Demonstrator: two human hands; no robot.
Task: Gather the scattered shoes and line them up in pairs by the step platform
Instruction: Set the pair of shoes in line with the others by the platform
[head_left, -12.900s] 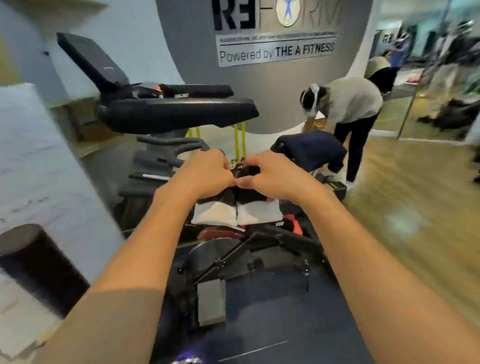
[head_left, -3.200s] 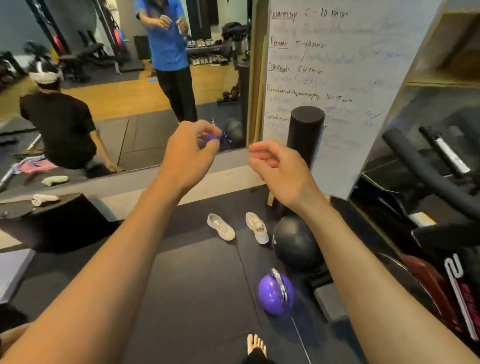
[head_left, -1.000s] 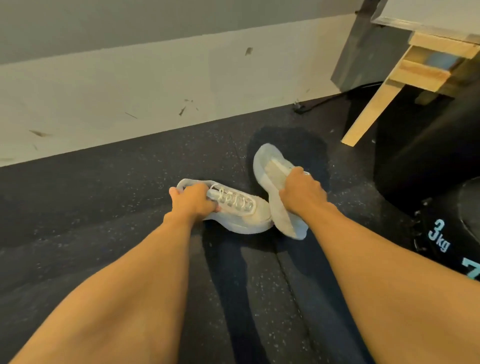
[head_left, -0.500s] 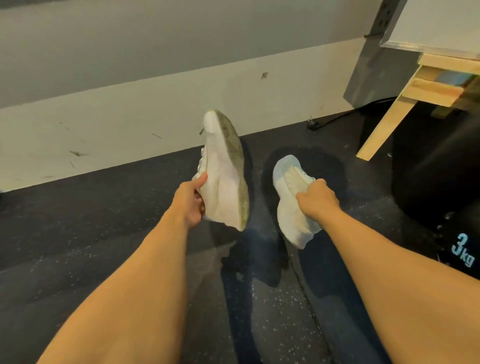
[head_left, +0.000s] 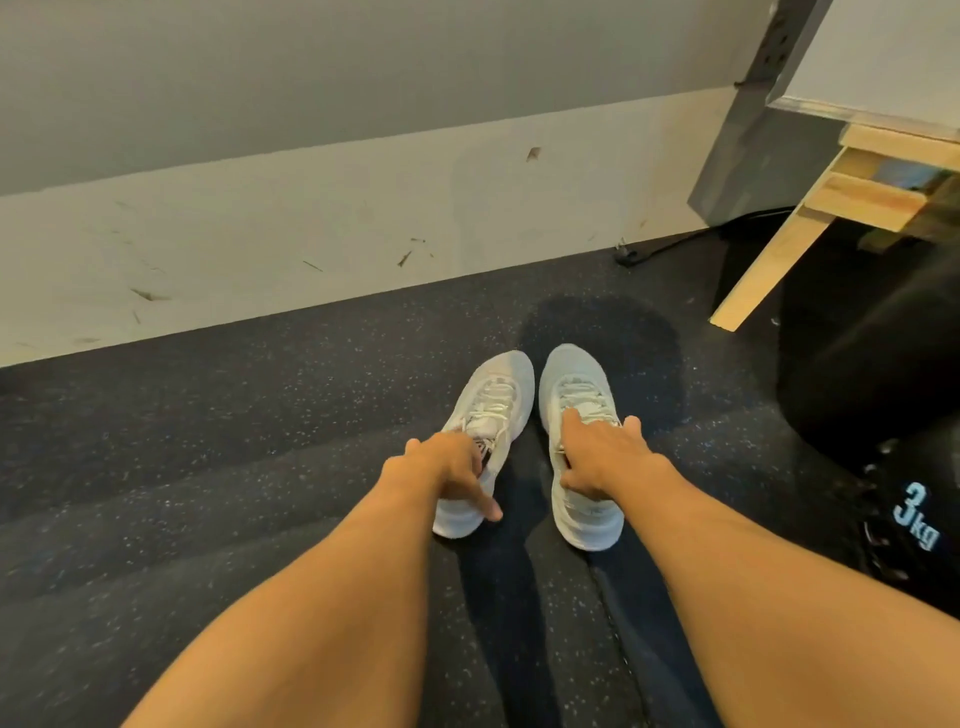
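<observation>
Two white sneakers stand upright side by side on the dark rubber floor, toes toward the pale front face of the step platform (head_left: 311, 234). My left hand (head_left: 447, 467) grips the left sneaker (head_left: 498, 384) at its heel opening, with fingers tucked inside and one finger down its inner side. The collar of the right sneaker (head_left: 571, 369) is held by my right hand (head_left: 602, 457), with one finger lying over the laces. A narrow gap separates the two shoes. My hands hide both heel openings.
A slanted wooden leg (head_left: 763, 265) of a board stand is at the right. Beside it are a black cylinder (head_left: 857, 364) and a black 3 kg ball (head_left: 914, 525). A cable plug (head_left: 626, 254) lies on the floor at the platform's foot.
Half a second ago my left hand held the left sneaker lifted with its sole showing. Now it stands flat beside the right one, and both toes point at the platform.
</observation>
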